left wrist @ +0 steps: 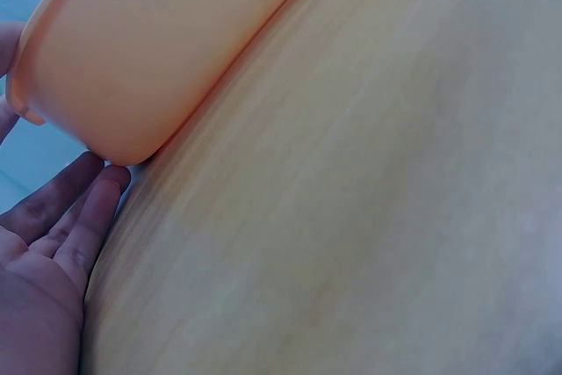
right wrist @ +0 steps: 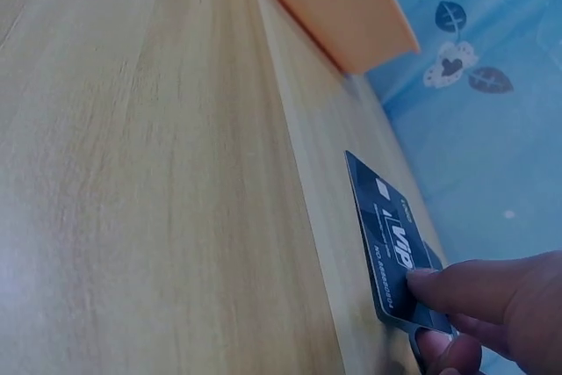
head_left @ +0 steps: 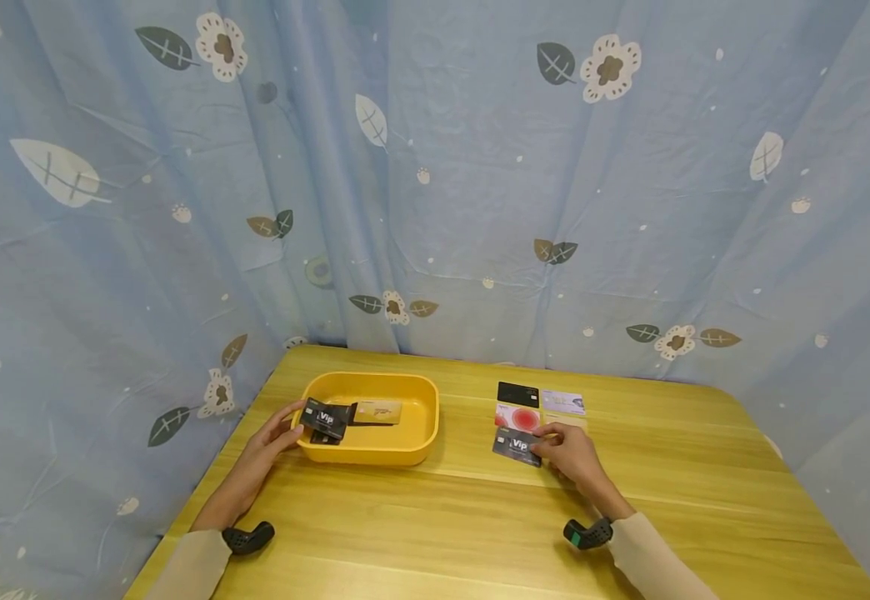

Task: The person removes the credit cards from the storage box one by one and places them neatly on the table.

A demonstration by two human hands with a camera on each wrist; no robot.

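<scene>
Nearest me, at the bottom of the head view, two pale sleeves point(head_left: 663, 558) reach in over the wooden desk point(head_left: 405, 537), a dark device point(head_left: 249, 539) at each wrist. The right hand point(head_left: 572, 454), right of centre and low in the frame, has its grip pinching a dark Vip card point(head_left: 514, 445) by the right end, thumb on the printed face. The card's long axis runs nearly crosswise, sloping a little from upper left to lower right; its chip end points left, away from the palm, and the lettering reads upright. In the right wrist view that free end points to the upper left. Whether the card touches what lies under it, I cannot tell.

The left hand point(head_left: 268, 446), lower left, grips the left end of the yellow tray point(head_left: 382, 457), fingertips on both sides of the rim.

Just past the held card lie four more in two rows: one with a red circle point(head_left: 517, 417) and a partly hidden gold one point(head_left: 568, 422), then a black one point(head_left: 518, 394) and a lilac one point(head_left: 563, 402).

Inside the tray, another Vip card point(head_left: 326, 418) slants at the left, with a gold card point(head_left: 377, 412) to its right.

Farthest off hangs a blue leaf-and-flower curtain point(head_left: 472, 167).
</scene>
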